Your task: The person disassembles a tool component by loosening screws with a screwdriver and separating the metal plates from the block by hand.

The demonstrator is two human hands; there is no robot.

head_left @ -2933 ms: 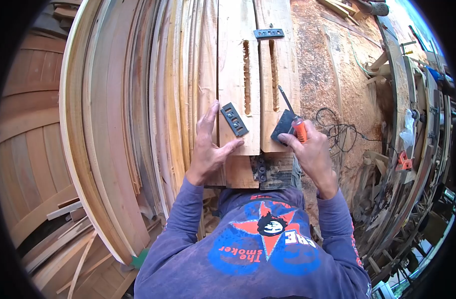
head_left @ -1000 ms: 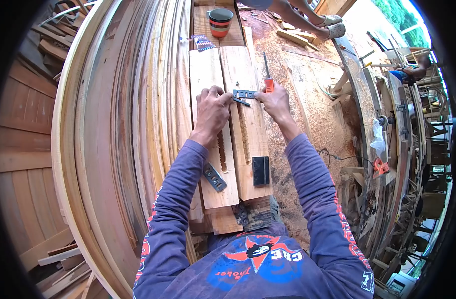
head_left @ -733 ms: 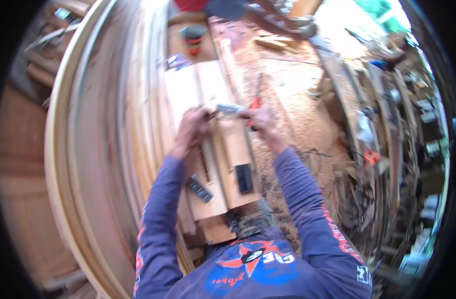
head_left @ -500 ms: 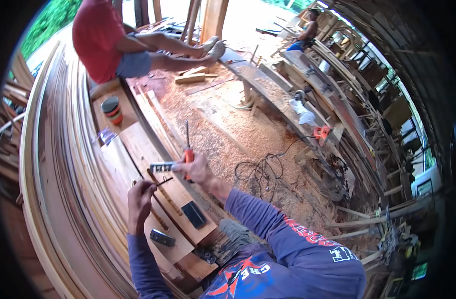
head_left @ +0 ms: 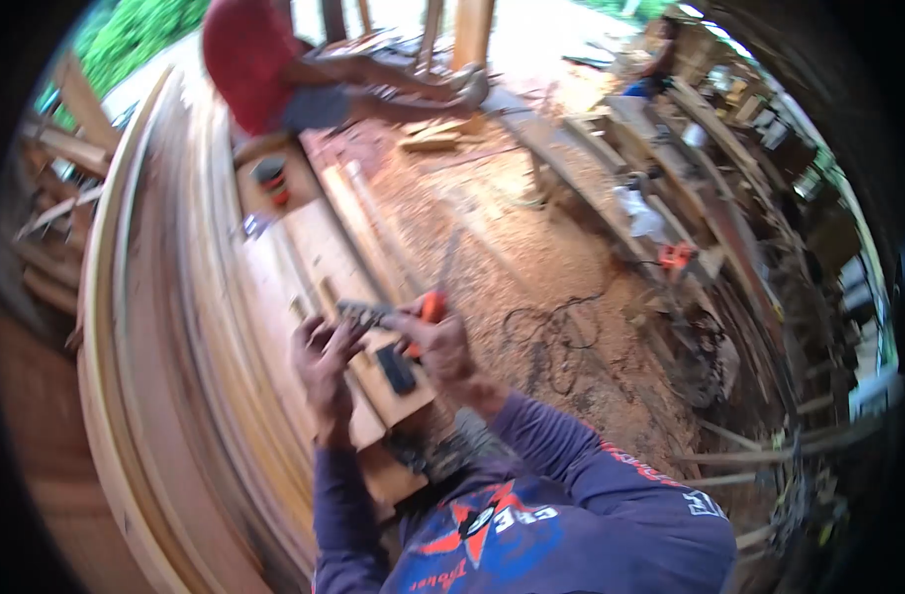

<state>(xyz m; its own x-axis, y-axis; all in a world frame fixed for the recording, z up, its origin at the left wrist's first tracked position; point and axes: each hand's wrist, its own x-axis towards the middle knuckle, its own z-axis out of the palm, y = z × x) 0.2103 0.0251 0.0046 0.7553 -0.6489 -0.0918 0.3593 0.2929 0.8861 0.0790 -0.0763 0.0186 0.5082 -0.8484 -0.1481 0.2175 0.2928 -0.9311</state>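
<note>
My right hand (head_left: 442, 348) is closed around a screwdriver (head_left: 434, 307) with an orange handle, its shaft pointing up and away. The same hand's fingertips pinch a slotted metal piece (head_left: 361, 314), blurred now. My left hand (head_left: 326, 368) is at the piece's left end, fingers curled and pinched together; whatever they hold is too blurred to make out. Beneath both hands lie pale wooden boards (head_left: 322, 243). A black rectangular block (head_left: 396, 368) rests on the board just below my right hand.
A dark and orange cup (head_left: 270, 182) stands farther up the boards. Long planks (head_left: 155, 297) run along the left. A person in a red shirt (head_left: 249, 64) sits at the far end. Sawdust (head_left: 502, 262) and a black cable (head_left: 561, 332) cover the ground at right.
The view has shifted, moving the scene rightward. My left hand has come up to the metal piece; the small dark part seen in its fingers is no longer distinguishable. The screwdriver stays in my right hand.
</note>
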